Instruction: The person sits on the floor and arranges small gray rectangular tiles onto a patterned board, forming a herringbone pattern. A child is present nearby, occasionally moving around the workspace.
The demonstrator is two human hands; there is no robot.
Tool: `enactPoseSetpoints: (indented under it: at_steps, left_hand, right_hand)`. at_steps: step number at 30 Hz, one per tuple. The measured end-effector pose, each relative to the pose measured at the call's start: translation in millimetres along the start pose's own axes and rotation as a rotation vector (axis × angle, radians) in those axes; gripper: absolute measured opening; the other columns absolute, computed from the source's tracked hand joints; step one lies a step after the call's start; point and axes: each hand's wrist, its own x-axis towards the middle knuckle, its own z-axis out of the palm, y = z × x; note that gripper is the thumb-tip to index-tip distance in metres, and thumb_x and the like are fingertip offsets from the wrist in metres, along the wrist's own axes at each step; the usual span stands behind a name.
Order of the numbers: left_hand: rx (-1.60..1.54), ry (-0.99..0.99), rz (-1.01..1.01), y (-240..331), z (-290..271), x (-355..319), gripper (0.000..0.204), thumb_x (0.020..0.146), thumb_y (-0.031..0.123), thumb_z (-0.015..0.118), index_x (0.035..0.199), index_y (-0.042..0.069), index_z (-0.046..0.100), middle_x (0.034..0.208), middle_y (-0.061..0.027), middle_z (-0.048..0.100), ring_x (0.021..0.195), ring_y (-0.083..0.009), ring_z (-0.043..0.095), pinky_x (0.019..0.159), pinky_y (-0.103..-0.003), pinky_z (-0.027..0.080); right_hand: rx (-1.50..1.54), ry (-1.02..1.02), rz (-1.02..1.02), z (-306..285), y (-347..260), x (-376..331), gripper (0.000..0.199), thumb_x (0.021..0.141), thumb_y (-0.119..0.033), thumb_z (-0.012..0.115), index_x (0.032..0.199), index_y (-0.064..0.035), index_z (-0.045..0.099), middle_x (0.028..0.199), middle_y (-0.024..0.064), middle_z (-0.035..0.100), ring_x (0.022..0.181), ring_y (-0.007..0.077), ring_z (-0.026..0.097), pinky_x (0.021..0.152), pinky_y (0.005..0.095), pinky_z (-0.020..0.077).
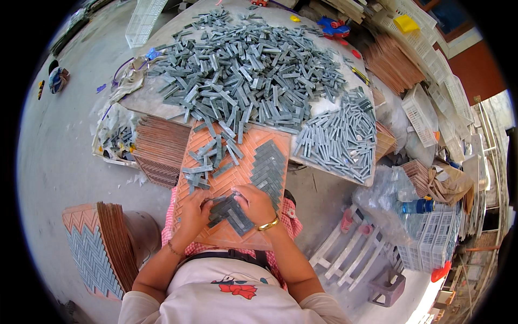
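An orange herringbone-grooved tray [216,235] lies in front of my body, its far end against the table. Grey stone strips [268,168] fill a zigzag band along its right side, and a darker patch of strips [239,217] sits between my hands. My left hand [194,210] is closed at the patch's left edge, its fingertips pinching a grey strip. Over the patch's upper right, my right hand [257,204] has thumb and forefinger curled together; what lies between them is mostly hidden. Loose strips [216,154] lie on the tray's far left.
A large heap of grey strips [253,70] covers the table, with a flatter pile [340,135] at its right. Stacked orange trays [159,146] stand left of my tray; another stack [100,248] is lower left. White crates [431,237] and a low plastic stool [387,286] are to the right.
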Motion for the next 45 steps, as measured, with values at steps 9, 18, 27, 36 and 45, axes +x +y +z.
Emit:
enactPoseSetpoints:
  at_steps: [9, 18, 27, 36, 45]
  left_hand:
    - [0.049, 0.371, -0.056, -90.5, -141.6, 47.3, 0.009, 0.083, 0.0, 0.057, 0.092, -0.001, 0.058, 0.078, -0.0052, 0.054, 0.06, -0.0099, 0.05, 0.054, -0.025, 0.042]
    - [0.041, 0.595, 0.021, -65.5, -188.9, 53.5, 0.021, 0.089, 0.01, 0.056, 0.108, 0.0, 0.059, 0.094, -0.0043, 0.062, 0.077, -0.0092, 0.054, 0.068, -0.024, 0.045]
    - [0.098, 0.077, 0.214, -13.6, -23.8, -14.8, 0.018, 0.073, -0.004, 0.064, 0.091, 0.0, 0.062, 0.086, -0.0137, 0.06, 0.078, -0.0302, 0.06, 0.068, -0.035, 0.049]
    - [0.203, 0.047, 0.283, -16.9, 12.7, -1.4, 0.027, 0.069, 0.001, 0.067, 0.095, 0.001, 0.06, 0.089, -0.0126, 0.058, 0.081, -0.0319, 0.058, 0.07, -0.039, 0.048]
    - [0.269, 0.085, 0.154, -8.6, 24.4, 5.5, 0.023, 0.069, 0.006, 0.07, 0.089, 0.005, 0.062, 0.086, -0.0104, 0.057, 0.079, -0.0302, 0.058, 0.064, -0.038, 0.047]
  right_hand:
    - [-0.251, -0.002, -0.257, 25.0, 17.6, 64.5, 0.019, 0.075, -0.004, 0.063, 0.094, -0.0057, 0.062, 0.096, 0.0077, 0.061, 0.091, 0.0274, 0.058, 0.075, 0.0359, 0.0486]
    - [-0.319, -0.229, -0.388, 13.7, 5.0, 59.7, 0.014, 0.071, -0.006, 0.062, 0.085, -0.008, 0.059, 0.086, 0.0045, 0.056, 0.085, 0.0248, 0.056, 0.07, 0.0348, 0.049]
    - [-0.254, -0.507, -0.3, 10.9, 6.0, 44.2, 0.025, 0.069, -0.004, 0.067, 0.093, -0.0051, 0.06, 0.091, 0.0085, 0.058, 0.088, 0.0277, 0.057, 0.074, 0.0359, 0.0491]
    - [-0.033, -0.207, -0.161, 9.2, 6.0, 43.8, 0.015, 0.073, -0.004, 0.063, 0.087, -0.0025, 0.06, 0.082, 0.0123, 0.06, 0.079, 0.0282, 0.06, 0.069, 0.0371, 0.0489]
    - [-0.005, 0.126, 0.101, -19.8, 23.2, 54.9, 0.01, 0.075, -0.008, 0.065, 0.083, -0.0024, 0.062, 0.077, 0.0108, 0.062, 0.066, 0.0255, 0.06, 0.059, 0.0327, 0.0467]
